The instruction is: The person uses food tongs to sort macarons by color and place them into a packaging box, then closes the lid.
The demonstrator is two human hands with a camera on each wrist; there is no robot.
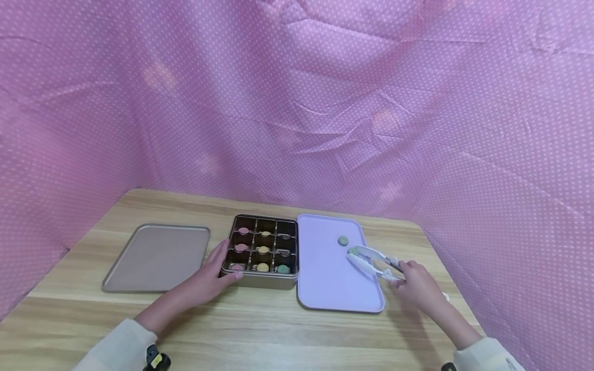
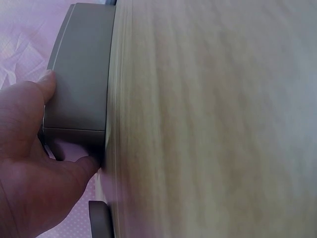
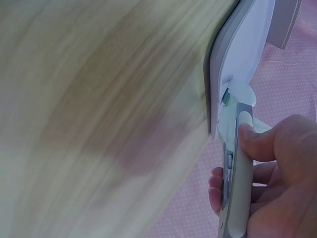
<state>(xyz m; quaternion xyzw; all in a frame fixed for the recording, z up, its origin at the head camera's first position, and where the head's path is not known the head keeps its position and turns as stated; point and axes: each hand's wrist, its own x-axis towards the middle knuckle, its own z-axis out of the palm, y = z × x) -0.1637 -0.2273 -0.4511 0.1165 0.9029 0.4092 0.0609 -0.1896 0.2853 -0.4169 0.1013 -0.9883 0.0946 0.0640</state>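
1. Wood table (image 1: 260, 330) carries three flat things in one row: one grey lid (image 1: 155, 256) at the far left, one dark tin (image 1: 262, 251) in the middle and one lilac tray (image 1: 325, 268) to the right of it. The tin and the lilac tray stand just beside each other; the lid lies a little apart from the tin.
2. Left hand (image 1: 215, 275) holds the tin at its near left corner, with the thumb on the front wall and the fingers along the left side.
3. The tin has nine compartments, three rows of three. Seven of them hold one small round sweet each: three pink (image 1: 241, 248) in the left column, three yellow (image 1: 263, 250) in the middle column, one green (image 1: 283, 268) in the near right compartment. What the other two right compartments hold cannot be told.
4. On the lilac tray lies one loose green sweet (image 1: 343, 240), near the far right corner.
5. One pair of white tongs (image 1: 371, 259) is over the right side of the tray, and its tips close on a second green sweet (image 1: 353, 251), just beside the loose one.
6. Right hand (image 1: 417, 286) grips the tongs at their back end, thumb on top and fingers curled below.
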